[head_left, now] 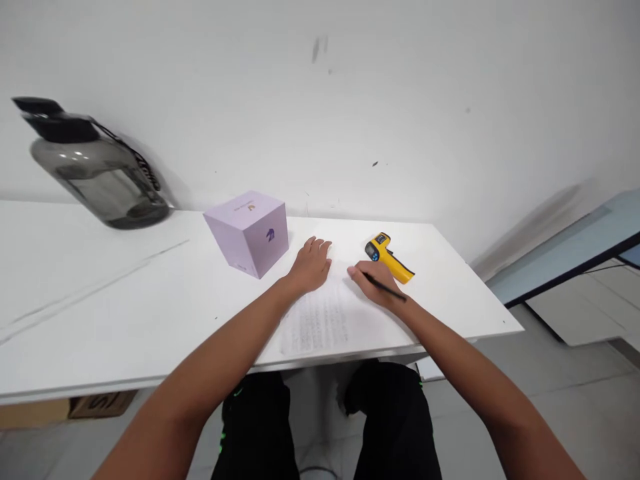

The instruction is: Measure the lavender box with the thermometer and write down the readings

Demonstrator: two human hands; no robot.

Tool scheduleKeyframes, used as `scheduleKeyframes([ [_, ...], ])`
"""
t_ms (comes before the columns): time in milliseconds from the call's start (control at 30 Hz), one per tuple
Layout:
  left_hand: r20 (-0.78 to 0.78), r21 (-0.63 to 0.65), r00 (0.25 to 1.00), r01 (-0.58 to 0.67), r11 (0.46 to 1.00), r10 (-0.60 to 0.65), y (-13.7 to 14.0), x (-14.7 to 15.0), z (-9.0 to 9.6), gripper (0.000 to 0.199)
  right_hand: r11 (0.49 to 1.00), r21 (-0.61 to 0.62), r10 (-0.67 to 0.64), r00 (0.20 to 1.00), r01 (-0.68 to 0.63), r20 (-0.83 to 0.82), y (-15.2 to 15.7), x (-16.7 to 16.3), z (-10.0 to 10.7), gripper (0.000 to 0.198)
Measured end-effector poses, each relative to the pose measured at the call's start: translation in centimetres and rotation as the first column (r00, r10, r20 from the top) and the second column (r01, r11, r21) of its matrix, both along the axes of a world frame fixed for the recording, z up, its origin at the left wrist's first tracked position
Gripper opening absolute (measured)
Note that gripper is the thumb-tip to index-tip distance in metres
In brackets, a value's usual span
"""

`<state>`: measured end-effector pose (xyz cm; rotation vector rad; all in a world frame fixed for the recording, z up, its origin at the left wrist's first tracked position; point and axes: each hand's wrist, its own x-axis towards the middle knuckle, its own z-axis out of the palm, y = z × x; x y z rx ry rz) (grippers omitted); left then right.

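Observation:
A sheet of paper with rows of faint, unreadable marks lies on the white table, close to its front edge. Flat on the upper left part of the sheet rests my left hand, fingers stretched out and holding nothing. My right hand is closed around a black pen, over the sheet's right side. The pen's back end points toward my wrist; its tip is hidden by my fingers. Just beyond my right hand lies a yellow and black infrared thermometer.
A lilac box stands left of my left hand. Farther left, a large grey bottle with a black lid is by the wall. The white table ends at the right. A cardboard box is below it.

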<state>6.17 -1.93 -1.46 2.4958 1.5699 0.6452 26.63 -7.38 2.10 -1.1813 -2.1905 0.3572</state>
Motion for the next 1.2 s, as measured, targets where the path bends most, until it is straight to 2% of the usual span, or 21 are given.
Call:
scheduleKeyframes([
  [100,-0.010,-0.036,0.999,0.053,0.998,-0.053,0.3,0.2,0.4,0.059,0.970,-0.205,0.067,0.953,-0.131,-0.294,2.4,-0.7,-0.7,0.043],
  [200,0.001,-0.050,0.997,0.079,0.996,-0.079,0.5,0.2,0.6,0.066,0.937,-0.315,-0.002,0.897,-0.153,-0.442,3.4,-1.2,-1.6,0.034],
  [367,0.026,-0.065,0.997,0.072,0.995,-0.071,0.4,0.2,0.7,0.066,0.932,-0.363,-0.109,0.939,-0.018,-0.327,3.3,-1.3,-1.8,0.038],
  [600,0.024,-0.149,0.998,0.053,0.987,-0.050,-0.1,0.1,1.5,0.067,0.928,-0.372,-0.123,0.947,0.003,-0.298,3.5,-1.2,-1.6,0.037],
  [800,-0.062,-0.131,0.995,0.075,0.988,-0.084,0.2,0.1,1.5,0.052,0.928,-0.368,-0.161,0.949,0.052,-0.272,3.5,-1.2,-1.7,0.036],
  [1067,-0.056,-0.127,0.995,0.070,0.989,-0.078,0.2,0.1,1.4,0.049,0.915,-0.404,-0.125,0.953,0.003,-0.276,3.5,-1.2,-1.7,0.036],
  [1200,-0.058,-0.124,0.995,0.074,0.990,-0.082,0.2,0.0,1.3,0.049,0.914,-0.404,-0.159,0.941,0.027,-0.298,3.5,-1.2,-1.7,0.038],
])
